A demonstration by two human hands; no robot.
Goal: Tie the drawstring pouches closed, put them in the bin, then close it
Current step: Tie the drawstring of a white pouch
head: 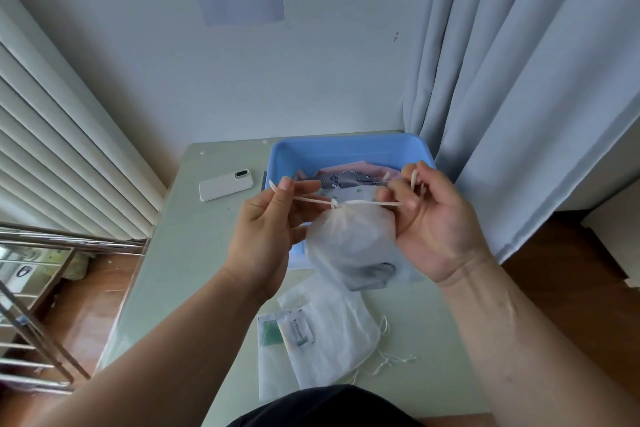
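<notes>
Pinching one end of the drawstring (311,200) btw thumb & forefinger w/ left grip (266,229), cord tip sticking out past the fingertips. Hooking the other end w/ right grip (436,222), fingers curled round the cord, a loop showing over the forefinger. Holding the cord taut across btw both grips, w/ a small knot (334,203) sitting at the gathered neck of the white pouch (349,243). Keeping that pouch up in mid-air btw the hands, in front of the near wall of the blue bin (278,163), w/ sth grey showing thru the thin fabric at the bottom. Seeing other pouches (346,180) lying inside the bin: pink, grey-patterned & white. Seeing flat white pouches (332,340) lying on the tabletop (194,253) nearer the person, loose strings trailing to the right, a couple of small sachets (298,326) on top. Noting a white phone (225,185) lying left of the bin, camera side up, & a pale curtain (519,80) hanging at right, just behind the bin.
</notes>
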